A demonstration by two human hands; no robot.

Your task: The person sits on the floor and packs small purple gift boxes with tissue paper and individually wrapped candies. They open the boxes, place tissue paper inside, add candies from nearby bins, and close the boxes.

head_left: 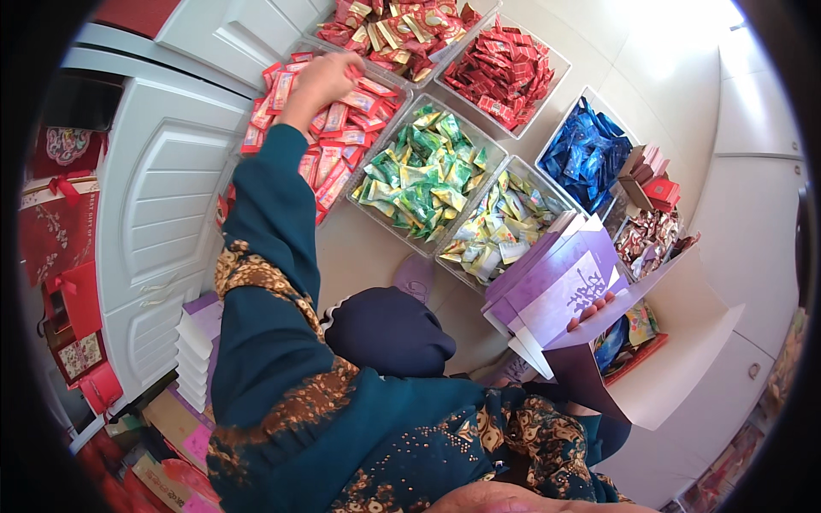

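Note:
My left hand [329,79] reaches over a clear bin of pink-and-red packets [329,162], fingers curled, with a bit of red packet showing at the fingertips. On the right, fingers of my right hand [590,313] wrap over the edge of an open purple gift box [577,355]; the rest of that hand is hidden behind it. Inside the box lie a blue packet [611,344], a green-and-yellow packet [641,325] and something red. The box's pale flap [684,342] stands wide to the right. Purple box panels [547,278] with white lettering are beside my right fingers.
Clear bins hold green packets [419,175], yellow packets [505,227], dark red packets [500,73], red-and-gold packets [402,30], blue packets [588,154] and brown packets [650,239]. White cabinets [171,205] flank the left. My dark-clad knee [385,333] is below the bins. Stacked purple-and-white boxes [195,359] stand at left.

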